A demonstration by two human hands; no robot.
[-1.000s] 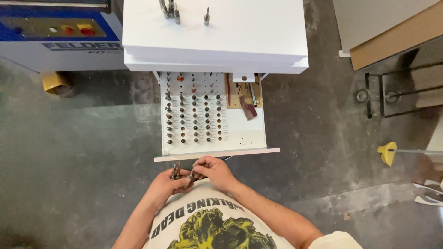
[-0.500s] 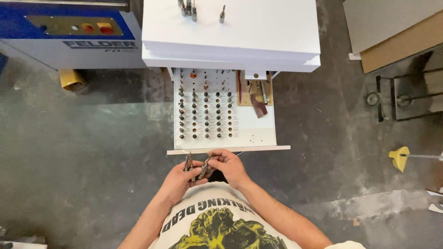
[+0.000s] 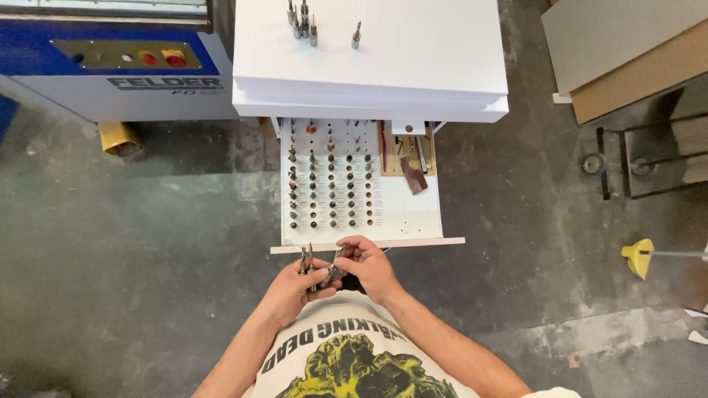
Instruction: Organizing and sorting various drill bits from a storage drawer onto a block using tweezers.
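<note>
My left hand point(image 3: 293, 292) grips a few metal drill bits point(image 3: 305, 259) whose tips stick up past the fingers. My right hand point(image 3: 371, 267) pinches another dark bit point(image 3: 333, 274) between thumb and fingers, touching the left hand just in front of my chest. Both hands hover right below the front edge of an open white drawer point(image 3: 413, 221). Rows of several bits point(image 3: 330, 180) stand in holes across the drawer's left part.
The drawer belongs to a white cabinet point(image 3: 413, 66) with several loose bits point(image 3: 302, 18) standing on top. A blue and white machine point(image 3: 110, 70) sits at the left. Boards point(image 3: 627, 51), a wire rack point(image 3: 649, 158) and a yellow-footed pole point(image 3: 640, 256) stand right on the concrete floor.
The view has shifted slightly, so the cabinet and drawer sit further right. My hands stay together below the drawer front, turning the bits between the fingers.
</note>
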